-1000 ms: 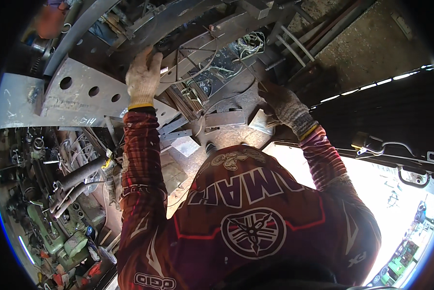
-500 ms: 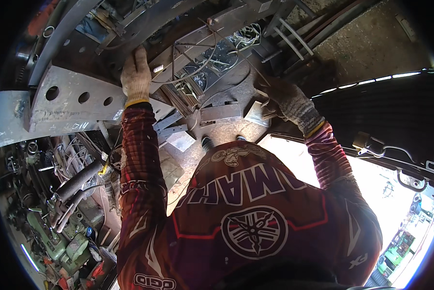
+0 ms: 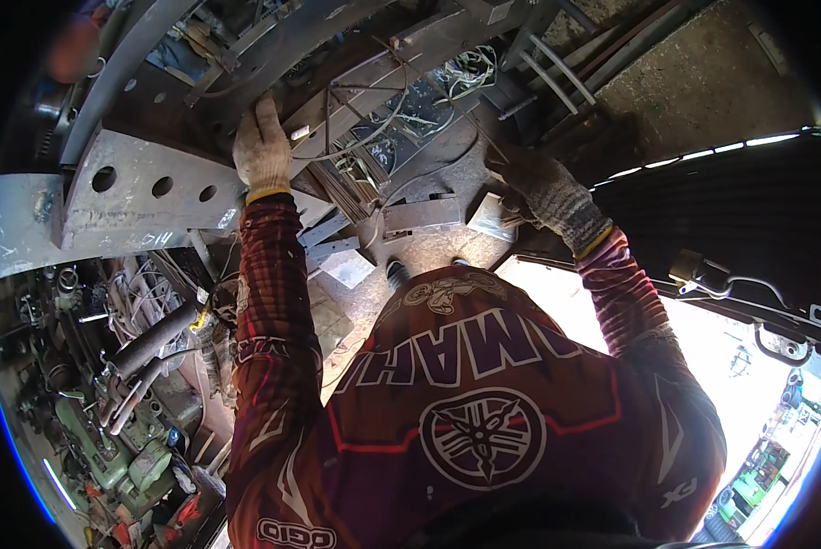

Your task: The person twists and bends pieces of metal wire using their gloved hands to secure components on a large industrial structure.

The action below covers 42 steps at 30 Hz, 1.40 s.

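My left hand (image 3: pixel 263 154), in a pale knitted glove, is closed over the edge of a dark steel beam (image 3: pixel 287 57). One finger points up along the metal; the others are partly hidden. A small white stub (image 3: pixel 300 133) lies just right of it. My right hand (image 3: pixel 557 199), in a greyer glove, is curled around the lower end of a thin dark rod (image 3: pixel 461 112). The rod slants up and left above the metal frame. Deep shadow covers those fingertips. Left of my left hand is a big steel plate (image 3: pixel 136 206) with round holes.
Flat metal strips (image 3: pixel 351 174) and steel offcuts (image 3: pixel 422 214) lie on the floor ahead of my feet. Cables and a thick tube (image 3: pixel 154 340) crowd the left, beside green machinery (image 3: pixel 90 439). A dark corrugated panel (image 3: pixel 730 215) stands at right, near a bright opening.
The view has shifted slightly, so the scene sits a little farther right. Both hands keep nearly the same places and holds.
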Each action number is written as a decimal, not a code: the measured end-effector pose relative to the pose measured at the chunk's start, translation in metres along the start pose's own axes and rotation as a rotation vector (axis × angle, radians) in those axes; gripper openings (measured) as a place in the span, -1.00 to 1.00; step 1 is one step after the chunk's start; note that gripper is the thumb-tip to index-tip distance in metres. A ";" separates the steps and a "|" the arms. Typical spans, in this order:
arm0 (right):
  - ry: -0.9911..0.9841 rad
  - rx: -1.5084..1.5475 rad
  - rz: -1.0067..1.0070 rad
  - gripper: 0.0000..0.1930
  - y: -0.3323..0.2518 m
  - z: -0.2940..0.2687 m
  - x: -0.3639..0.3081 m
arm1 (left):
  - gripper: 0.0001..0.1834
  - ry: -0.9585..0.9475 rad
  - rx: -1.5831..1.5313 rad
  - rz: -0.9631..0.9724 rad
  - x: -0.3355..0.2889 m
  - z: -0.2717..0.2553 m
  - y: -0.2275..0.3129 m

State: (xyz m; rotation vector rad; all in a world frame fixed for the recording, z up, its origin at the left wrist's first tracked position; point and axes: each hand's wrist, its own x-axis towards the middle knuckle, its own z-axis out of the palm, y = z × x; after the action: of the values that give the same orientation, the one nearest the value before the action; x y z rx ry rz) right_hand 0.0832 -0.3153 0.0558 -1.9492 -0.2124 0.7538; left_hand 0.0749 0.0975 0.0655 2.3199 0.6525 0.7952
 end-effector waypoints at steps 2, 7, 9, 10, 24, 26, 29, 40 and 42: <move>0.008 0.025 0.010 -0.58 0.002 0.002 0.002 | -0.39 0.000 0.023 -0.019 0.000 -0.002 0.002; -0.003 0.123 0.068 -0.57 -0.006 0.005 -0.006 | -0.36 -0.039 0.016 -0.043 -0.001 -0.003 0.005; 0.002 0.178 0.027 -0.58 0.001 0.008 -0.004 | -0.34 -0.048 0.019 -0.048 -0.001 -0.004 0.002; 0.001 0.201 0.017 -0.59 0.003 0.008 -0.004 | -0.34 -0.044 0.019 -0.044 0.000 -0.002 -0.002; -0.003 0.404 0.084 -0.59 0.014 0.007 0.009 | -0.38 -0.010 0.035 0.071 -0.004 -0.002 0.001; 0.010 0.472 0.064 -0.60 0.009 0.010 0.006 | -0.36 -0.055 0.025 -0.042 -0.001 -0.003 -0.001; 0.037 0.507 0.057 -0.61 0.002 0.015 0.002 | -0.36 -0.042 0.048 -0.028 0.000 -0.001 -0.003; -0.026 0.407 0.128 -0.57 -0.028 0.009 -0.013 | -0.40 -0.053 0.044 -0.050 0.000 -0.002 -0.001; -0.033 0.404 0.138 -0.56 -0.018 0.007 -0.005 | -0.39 -0.032 0.017 -0.023 0.000 0.000 -0.001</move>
State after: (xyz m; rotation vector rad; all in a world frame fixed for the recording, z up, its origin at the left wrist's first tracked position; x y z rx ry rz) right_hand 0.0777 -0.3035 0.0711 -1.5786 0.0547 0.8468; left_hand 0.0745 0.0978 0.0648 2.3316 0.6728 0.7435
